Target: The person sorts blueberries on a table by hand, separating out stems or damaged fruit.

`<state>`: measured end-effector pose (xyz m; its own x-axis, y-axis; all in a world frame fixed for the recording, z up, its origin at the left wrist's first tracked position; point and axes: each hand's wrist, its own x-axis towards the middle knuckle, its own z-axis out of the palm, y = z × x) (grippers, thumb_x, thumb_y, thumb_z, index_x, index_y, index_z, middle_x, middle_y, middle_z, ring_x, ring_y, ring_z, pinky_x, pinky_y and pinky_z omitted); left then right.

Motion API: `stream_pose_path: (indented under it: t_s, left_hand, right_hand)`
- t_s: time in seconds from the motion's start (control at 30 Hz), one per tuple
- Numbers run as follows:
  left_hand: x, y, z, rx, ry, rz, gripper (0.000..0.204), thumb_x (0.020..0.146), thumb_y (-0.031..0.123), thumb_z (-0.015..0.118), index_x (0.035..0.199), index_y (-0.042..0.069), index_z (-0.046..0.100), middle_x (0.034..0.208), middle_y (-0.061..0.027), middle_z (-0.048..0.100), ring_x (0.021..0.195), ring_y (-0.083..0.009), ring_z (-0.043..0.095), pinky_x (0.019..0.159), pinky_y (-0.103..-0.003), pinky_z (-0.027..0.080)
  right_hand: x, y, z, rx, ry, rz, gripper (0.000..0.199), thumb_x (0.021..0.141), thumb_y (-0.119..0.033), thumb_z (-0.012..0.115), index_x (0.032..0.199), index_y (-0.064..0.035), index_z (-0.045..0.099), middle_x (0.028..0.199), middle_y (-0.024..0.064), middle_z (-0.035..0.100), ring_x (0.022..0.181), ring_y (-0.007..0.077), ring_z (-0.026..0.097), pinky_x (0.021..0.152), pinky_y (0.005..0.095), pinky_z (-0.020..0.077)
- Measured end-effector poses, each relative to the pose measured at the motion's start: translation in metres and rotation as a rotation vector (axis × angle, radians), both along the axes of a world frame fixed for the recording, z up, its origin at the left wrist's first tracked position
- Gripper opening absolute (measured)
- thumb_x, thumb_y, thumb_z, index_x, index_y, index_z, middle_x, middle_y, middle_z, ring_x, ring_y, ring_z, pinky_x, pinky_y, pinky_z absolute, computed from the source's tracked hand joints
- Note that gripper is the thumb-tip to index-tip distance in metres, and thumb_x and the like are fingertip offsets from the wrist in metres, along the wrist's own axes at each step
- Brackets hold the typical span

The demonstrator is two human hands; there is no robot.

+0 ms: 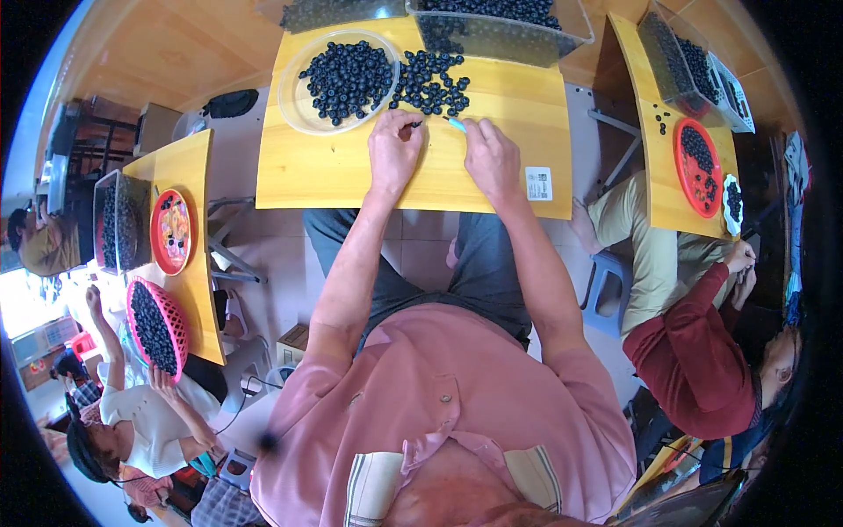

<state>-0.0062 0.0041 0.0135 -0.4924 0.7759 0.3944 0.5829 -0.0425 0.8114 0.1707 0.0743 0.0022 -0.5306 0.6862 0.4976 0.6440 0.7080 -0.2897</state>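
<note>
My left hand (395, 149) is closed in a pinch over the table, with a small dark berry-like ball (414, 125) at its fingertips. My right hand (492, 158) grips a thin tool with a teal handle (456, 125); its tip points toward the left hand. Just beyond both hands lies a loose spread of blue-black balls (430, 81) that look like blueberries. A round clear plastic tray (290, 98) stands to the left of them, holding a heap of the same balls. All of this is on a yellow wooden table (342, 176).
Clear bins (536, 51) of dark balls stand along the table's far edge. A white label (538, 184) lies near its front right corner. Co-workers sit at side tables: one at left with a pink basket (182, 342), one at right near a red tray (709, 198).
</note>
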Motion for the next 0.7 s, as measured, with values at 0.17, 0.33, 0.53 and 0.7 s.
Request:
stream_pose_path:
  t_s: [0.17,0.33,0.53,0.7]
  left_hand:
    - [0.005,0.004,-0.006,-0.009,-0.165,0.005,0.018,0.087,-0.003,0.073,0.102,0.001,0.081,0.100,-0.0101,0.070,0.080,-0.0196,0.068,0.073,-0.029,0.056]
    - [0.010,0.004,-0.010,0.012,-0.137,0.000,0.017,0.088,-0.003,0.073,0.102,0.002,0.081,0.102,-0.0102,0.069,0.084,-0.0201,0.068,0.074,-0.030,0.056]
    - [0.013,0.003,-0.006,-0.053,-0.109,-0.028,0.014,0.091,-0.001,0.074,0.105,0.000,0.079,0.106,-0.0081,0.070,0.090,-0.0153,0.066,0.081,-0.028,0.055]
    - [0.014,0.002,-0.006,0.019,-0.371,0.022,0.014,0.087,-0.002,0.080,0.101,-0.001,0.078,0.094,-0.0051,0.068,0.077,-0.0111,0.062,0.073,-0.025,0.054]
  right_hand:
    - [-0.001,0.000,0.001,0.007,-0.006,0.003,0.032,0.083,-0.003,0.066,0.114,-0.0070,0.072,0.094,0.0082,0.065,0.086,0.0269,0.070,0.074,0.0415,0.0592]
    - [-0.001,0.000,0.000,0.013,-0.009,-0.001,0.031,0.084,-0.003,0.066,0.114,-0.0069,0.072,0.092,0.0079,0.064,0.086,0.0262,0.070,0.073,0.0410,0.0592]
    - [0.000,-0.001,0.001,0.017,-0.006,-0.004,0.031,0.084,-0.003,0.066,0.114,-0.0072,0.072,0.091,0.0078,0.064,0.085,0.0260,0.070,0.073,0.0410,0.0591]
    - [0.000,0.000,0.000,0.018,0.002,0.000,0.031,0.084,-0.003,0.066,0.114,-0.0073,0.073,0.091,0.0080,0.064,0.085,0.0261,0.070,0.073,0.0413,0.0591]
